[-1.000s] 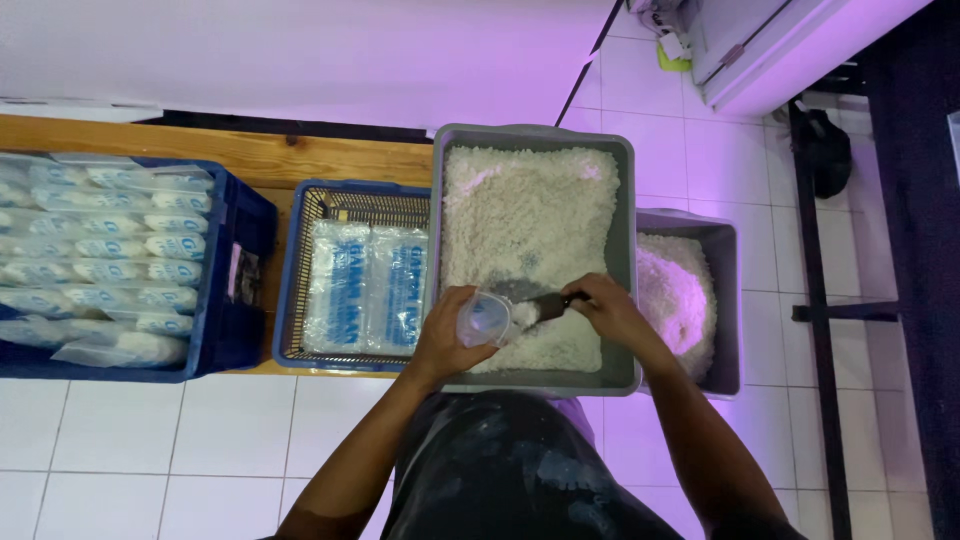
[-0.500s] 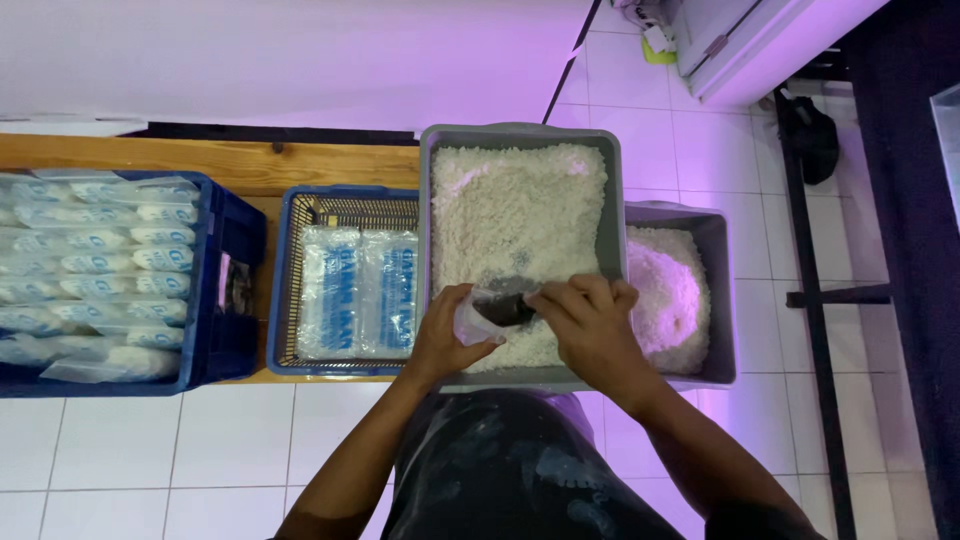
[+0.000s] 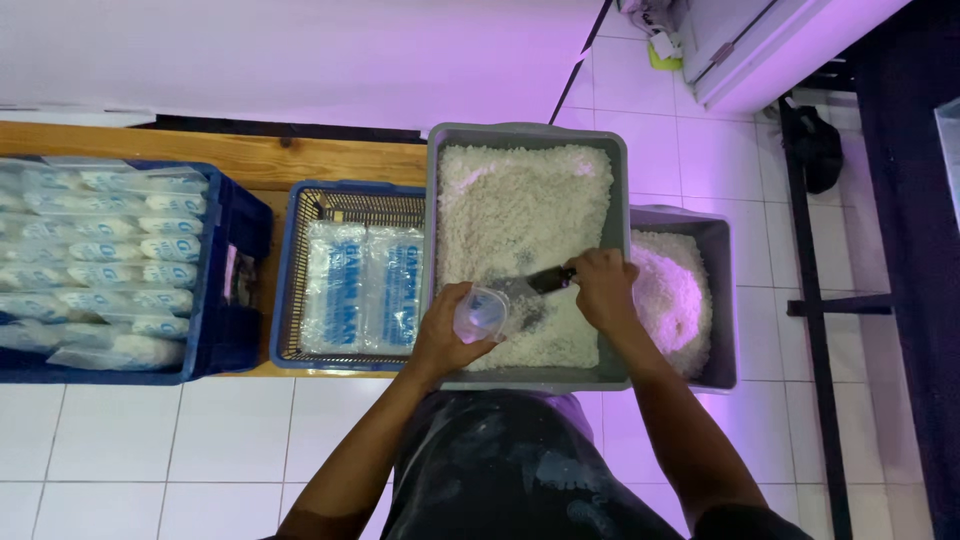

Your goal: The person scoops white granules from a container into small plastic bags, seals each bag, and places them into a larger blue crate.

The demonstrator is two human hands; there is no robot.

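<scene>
The right hand (image 3: 603, 288) is closed round the dark handle of a scoop (image 3: 530, 285); the left hand (image 3: 447, 335) is wrapped round a small clear cup (image 3: 480, 313), mouth turned toward the scoop. Both work over the big grey tub (image 3: 432, 230), which is filled with white grains (image 3: 520, 210). The scoop's long axis runs right to left, tilting slightly down, its bowl just beside the cup's mouth and low over the grains. The left hand is nearer the cup's rim; the right hand sits by the tub's right wall. Behind that wall a smaller grey tub (image 3: 715, 300) holds more white grains. Left of the big tub stands a blue basket (image 3: 290, 270) of flat bags (image 3: 362, 285), then a blue crate (image 3: 235, 290) of filled bags (image 3: 100, 250). Open grain lies toward the tub's far end.
</scene>
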